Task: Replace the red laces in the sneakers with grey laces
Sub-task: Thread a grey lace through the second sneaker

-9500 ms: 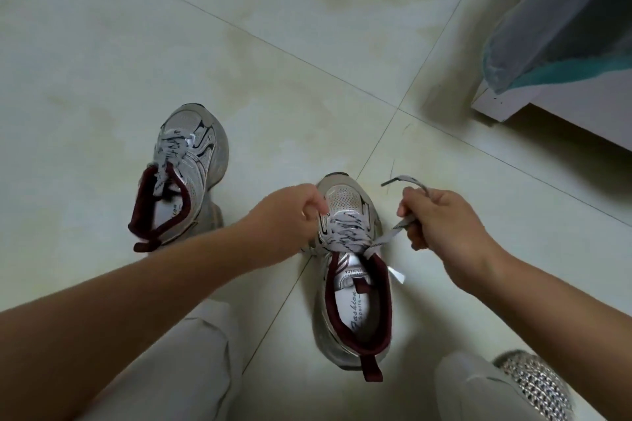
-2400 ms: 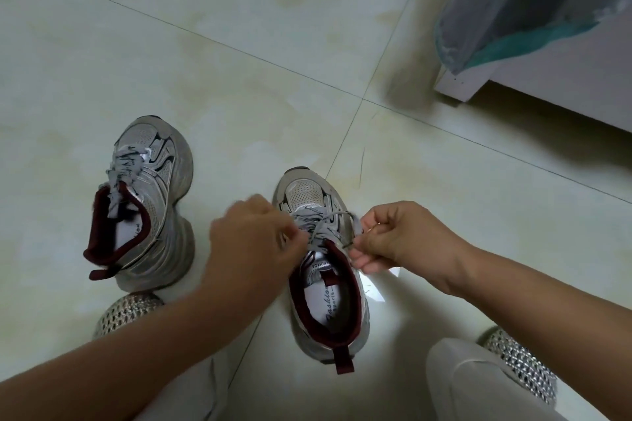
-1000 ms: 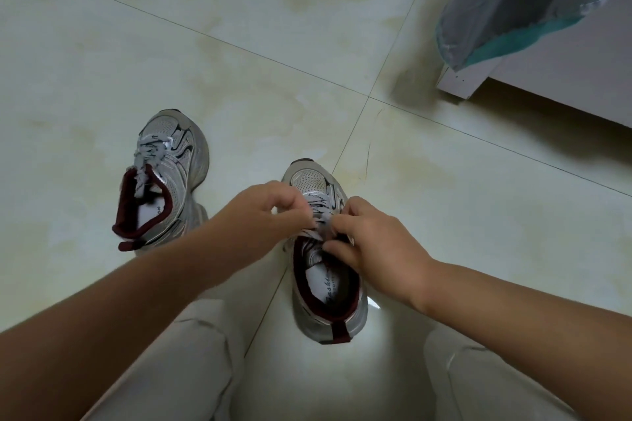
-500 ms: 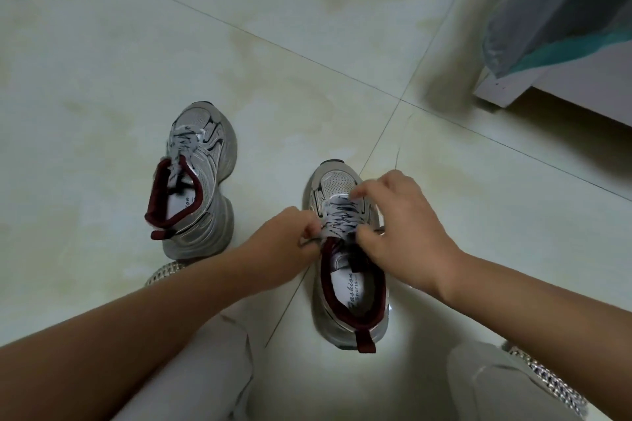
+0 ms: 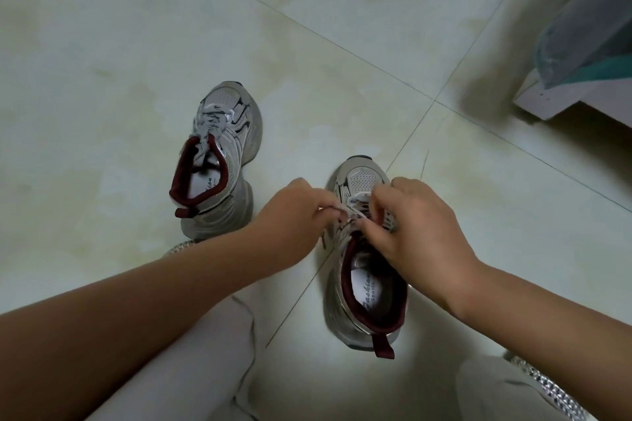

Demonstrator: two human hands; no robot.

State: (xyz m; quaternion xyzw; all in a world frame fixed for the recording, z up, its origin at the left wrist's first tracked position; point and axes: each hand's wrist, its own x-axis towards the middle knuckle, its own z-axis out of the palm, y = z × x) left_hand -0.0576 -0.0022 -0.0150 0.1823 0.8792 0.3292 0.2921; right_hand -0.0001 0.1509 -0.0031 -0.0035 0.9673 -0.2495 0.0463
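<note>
Left hand (image 5: 294,215): you curl the fingers and pinch the grey lace (image 5: 355,212) at the left side of the near shoe (image 5: 367,284); I judge this keeps the lace tight while the other hand works.
Right hand (image 5: 415,229): your fingers are bent down on the same lace over the upper eyelets, pinching it; the exact strand under the fingers I cannot tell.
Near shoe: it stands on the floor (image 5: 136,44) between your knees, toe away from you, so both hands reach the eyelets from above.
Look of the near shoe: silver-grey upper, mesh toe, dark red collar and heel tab, white insole with printed letters; the lace is grey with dark marks.
Far shoe (image 5: 219,161): it stands to the left, apart from your hands, already with a grey lace (image 5: 208,123) in it; I see no red lace anywhere.
Stage: probably you are finishing the top of the second shoe.
Other: a white board edge (image 5: 543,106) with a bluish cloth (image 5: 588,31) is at far right.
</note>
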